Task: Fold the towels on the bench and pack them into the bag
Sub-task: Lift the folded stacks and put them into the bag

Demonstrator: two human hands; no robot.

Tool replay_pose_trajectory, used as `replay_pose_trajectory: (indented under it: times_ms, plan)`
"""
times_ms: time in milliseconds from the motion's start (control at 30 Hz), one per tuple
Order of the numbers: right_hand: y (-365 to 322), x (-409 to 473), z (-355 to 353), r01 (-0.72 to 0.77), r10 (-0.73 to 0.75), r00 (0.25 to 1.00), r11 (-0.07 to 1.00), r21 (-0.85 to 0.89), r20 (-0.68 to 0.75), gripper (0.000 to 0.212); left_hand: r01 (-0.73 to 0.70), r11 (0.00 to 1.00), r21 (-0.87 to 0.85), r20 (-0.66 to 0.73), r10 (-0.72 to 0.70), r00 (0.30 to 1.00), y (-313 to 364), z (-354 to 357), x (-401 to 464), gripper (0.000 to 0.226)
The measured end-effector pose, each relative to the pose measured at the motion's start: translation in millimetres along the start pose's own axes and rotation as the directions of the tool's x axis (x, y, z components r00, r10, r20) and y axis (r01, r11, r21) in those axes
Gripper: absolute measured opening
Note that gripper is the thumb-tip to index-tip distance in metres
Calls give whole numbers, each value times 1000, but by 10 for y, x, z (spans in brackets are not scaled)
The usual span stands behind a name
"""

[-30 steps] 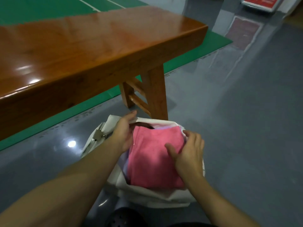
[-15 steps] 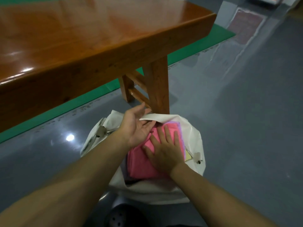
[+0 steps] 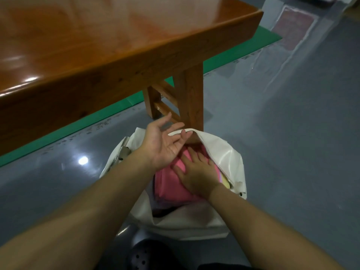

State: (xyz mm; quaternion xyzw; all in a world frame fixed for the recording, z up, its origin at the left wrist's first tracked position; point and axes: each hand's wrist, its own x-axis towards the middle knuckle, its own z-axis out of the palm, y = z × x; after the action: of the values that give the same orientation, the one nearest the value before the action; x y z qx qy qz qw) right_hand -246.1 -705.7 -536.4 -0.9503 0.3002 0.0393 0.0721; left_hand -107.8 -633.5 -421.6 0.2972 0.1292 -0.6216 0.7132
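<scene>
While the pink towel [image 3: 171, 184] lies folded on top of a stack inside the white bag [image 3: 224, 158], the right hand [image 3: 196, 175] presses flat on it, fingers straight and spread, holding nothing. Under the pink towel the edges of other folded towels show: a purple one [image 3: 165, 203] at the near side and a yellow one [image 3: 227, 183] at the right edge, just beside the bag's zip. The bag stands open on the grey floor [image 3: 292, 152], its mouth facing up, with the far rim pulled up against the foot of the worktop's leg [image 3: 191, 98]. The left hand [image 3: 165, 145] hovers palm-up over the bag's far-left side, fingers relaxed and apart; its fingertips touch the underside of the bag's raised far rim, though whether they hook it I cannot tell. A metal zip pull [image 3: 124, 152] lies at the bag's left edge, beside the left wrist. The wooden worktop [image 3: 97, 45] fills the upper left, glossy and brown, with a green mat [image 3: 243, 49] on the floor beyond it. At the bottom edge a dark perforated shoe [image 3: 144, 256] shows just in front of the bag.
</scene>
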Motion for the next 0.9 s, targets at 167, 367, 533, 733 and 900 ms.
replay_pose_trajectory:
  times_ms: [167,367,533,733,900]
  plan:
    - [180,40,-77,-92,72,991,977,194,110,95,11,979,206,54,-23,998,-21,-141,-137,55]
    - [382,-184,-397,126,-168,984,901,416,66,50,-265,298,917,252,81,964,-241,-429,-407,21]
    - [586,-593,-552,132,-125,991,967,217,-47,36,-250,-292,923,258,-10,966,-167,-758,-523,32]
    - [528,-793,-568,154,-173,982,966,207,74,53,-5,-680,733,-112,-128,985,-150,-851,-744,60]
    - [309,-874,-542,186,-221,961,961,206,166,56,180,-680,711,-294,-56,954,-233,-823,-727,79]
